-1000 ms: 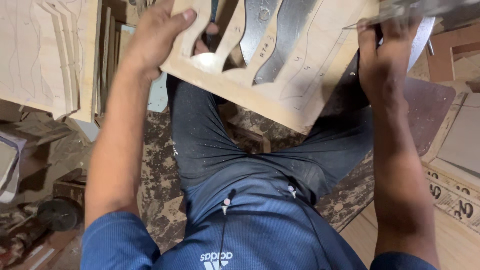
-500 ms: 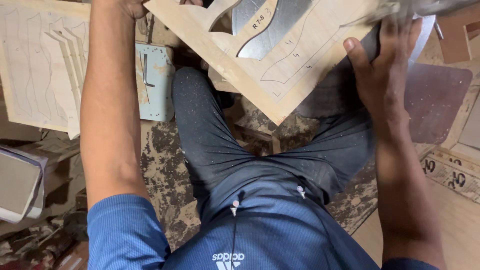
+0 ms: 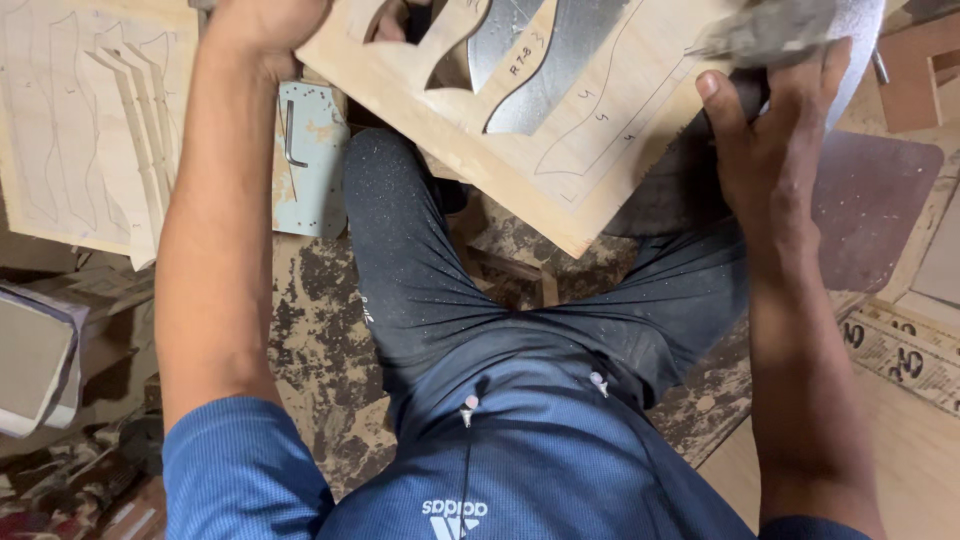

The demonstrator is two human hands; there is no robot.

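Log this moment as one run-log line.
left hand: grips plywood panel far edge | right hand: on blurred power tool at panel's right edge | panel: wavy cutouts, pencilled outlines

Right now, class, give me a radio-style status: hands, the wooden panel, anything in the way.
Left hand grips plywood panel at its cut-out edge. Right hand on the blurred tool at panel's far edge. Metal plate beneath. Person's knee under the panel.

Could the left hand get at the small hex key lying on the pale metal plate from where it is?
Probably yes. The hex key lies uncovered on the metal plate, just below the left hand, but that hand grips the plywood panel and would need to release it.
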